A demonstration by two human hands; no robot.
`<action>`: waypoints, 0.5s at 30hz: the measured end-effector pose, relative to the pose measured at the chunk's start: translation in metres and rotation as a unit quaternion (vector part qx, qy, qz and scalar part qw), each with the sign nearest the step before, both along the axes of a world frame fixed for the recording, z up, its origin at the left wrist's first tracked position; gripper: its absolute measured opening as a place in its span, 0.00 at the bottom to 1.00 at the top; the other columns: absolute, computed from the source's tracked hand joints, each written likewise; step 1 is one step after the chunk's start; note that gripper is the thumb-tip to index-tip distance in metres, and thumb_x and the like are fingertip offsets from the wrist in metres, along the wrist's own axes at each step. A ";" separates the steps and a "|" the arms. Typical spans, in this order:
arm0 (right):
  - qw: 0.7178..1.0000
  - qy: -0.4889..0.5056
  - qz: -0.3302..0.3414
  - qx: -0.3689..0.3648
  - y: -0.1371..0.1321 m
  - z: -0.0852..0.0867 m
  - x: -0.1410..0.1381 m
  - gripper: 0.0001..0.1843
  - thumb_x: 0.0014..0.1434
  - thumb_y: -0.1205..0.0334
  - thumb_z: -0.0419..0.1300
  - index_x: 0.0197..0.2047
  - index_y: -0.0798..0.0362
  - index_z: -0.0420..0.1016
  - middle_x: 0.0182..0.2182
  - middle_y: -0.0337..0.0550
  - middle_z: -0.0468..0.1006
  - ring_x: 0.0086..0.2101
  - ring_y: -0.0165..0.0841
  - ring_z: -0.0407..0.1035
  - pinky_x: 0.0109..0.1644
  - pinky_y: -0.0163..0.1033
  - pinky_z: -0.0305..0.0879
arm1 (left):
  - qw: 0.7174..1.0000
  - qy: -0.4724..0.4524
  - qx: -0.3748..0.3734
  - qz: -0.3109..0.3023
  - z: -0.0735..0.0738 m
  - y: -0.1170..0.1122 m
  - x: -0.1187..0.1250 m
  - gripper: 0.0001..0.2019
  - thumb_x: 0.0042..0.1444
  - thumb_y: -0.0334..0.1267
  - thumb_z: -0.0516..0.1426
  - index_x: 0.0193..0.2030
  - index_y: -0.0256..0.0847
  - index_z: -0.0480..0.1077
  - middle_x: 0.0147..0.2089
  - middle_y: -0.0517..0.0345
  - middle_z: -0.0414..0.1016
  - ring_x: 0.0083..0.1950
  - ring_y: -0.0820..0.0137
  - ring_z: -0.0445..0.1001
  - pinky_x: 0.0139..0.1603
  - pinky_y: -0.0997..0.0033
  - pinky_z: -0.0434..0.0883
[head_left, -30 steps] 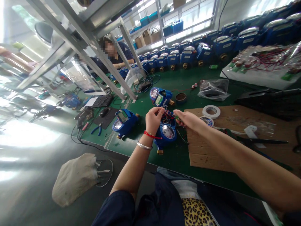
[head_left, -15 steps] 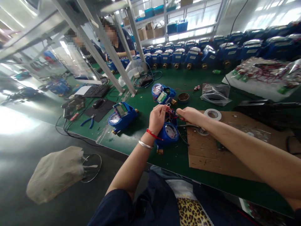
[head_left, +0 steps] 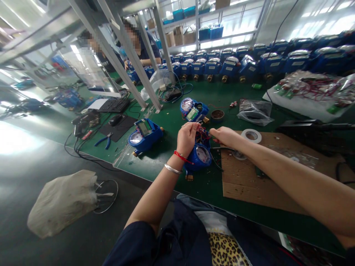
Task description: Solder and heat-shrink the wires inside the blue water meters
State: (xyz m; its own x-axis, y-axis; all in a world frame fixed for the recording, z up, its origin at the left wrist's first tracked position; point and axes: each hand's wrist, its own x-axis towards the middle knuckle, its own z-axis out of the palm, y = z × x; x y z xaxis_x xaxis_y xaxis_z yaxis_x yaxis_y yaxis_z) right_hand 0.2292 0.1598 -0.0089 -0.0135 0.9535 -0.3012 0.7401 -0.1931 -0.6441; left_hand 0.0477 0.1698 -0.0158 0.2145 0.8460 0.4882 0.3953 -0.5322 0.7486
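At the near side of the green bench (head_left: 169,157), one open blue meter (head_left: 197,162) lies between two hands, its single round dial toward the near edge. Red and blue wires (head_left: 203,135), too tangled to count, spill from its far half. The left hand (head_left: 187,138) presses thumb and fingertips together, pinching the wires. The right hand (head_left: 224,136) curls its fingers at the wires' right side; what it grips, if anything, I cannot tell.

To the right lies one cardboard sheet (head_left: 241,181) with two tape rolls (head_left: 257,139), the nearer partly hidden by the right arm. To the left sit a second meter (head_left: 152,139) and one pair of pliers (head_left: 102,141). Just beyond the hands are a third meter (head_left: 202,111) and one round tin (head_left: 217,115). Farther right is one clear bag (head_left: 255,111). Over a dozen more meters (head_left: 229,66) stand in rows at the far side; far left, two co-workers (head_left: 146,50).
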 end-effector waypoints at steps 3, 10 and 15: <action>1.000 -0.001 0.000 0.005 0.000 0.002 0.000 0.27 0.57 0.45 0.44 0.19 0.54 0.67 0.16 0.44 0.69 0.17 0.29 0.59 0.24 0.38 0.51 | 1.000 0.005 0.001 0.002 0.000 0.000 0.000 0.17 0.66 0.45 0.47 0.40 0.39 0.74 0.38 0.53 0.76 0.41 0.68 0.75 0.45 0.69 0.70; 1.000 0.002 0.007 0.004 -0.002 0.002 -0.001 0.26 0.57 0.46 0.46 0.19 0.55 0.67 0.16 0.44 0.68 0.18 0.29 0.59 0.25 0.38 0.51 | 1.000 0.002 0.002 0.003 0.000 0.000 0.000 0.17 0.66 0.45 0.47 0.40 0.39 0.74 0.38 0.54 0.76 0.41 0.68 0.74 0.45 0.69 0.70; 1.000 0.006 0.017 0.006 -0.004 0.002 -0.001 0.27 0.59 0.46 0.44 0.20 0.55 0.68 0.18 0.44 0.69 0.19 0.29 0.60 0.26 0.37 0.52 | 1.000 0.020 0.016 0.011 0.000 0.000 -0.001 0.16 0.67 0.43 0.47 0.39 0.39 0.74 0.39 0.53 0.77 0.43 0.68 0.74 0.47 0.69 0.69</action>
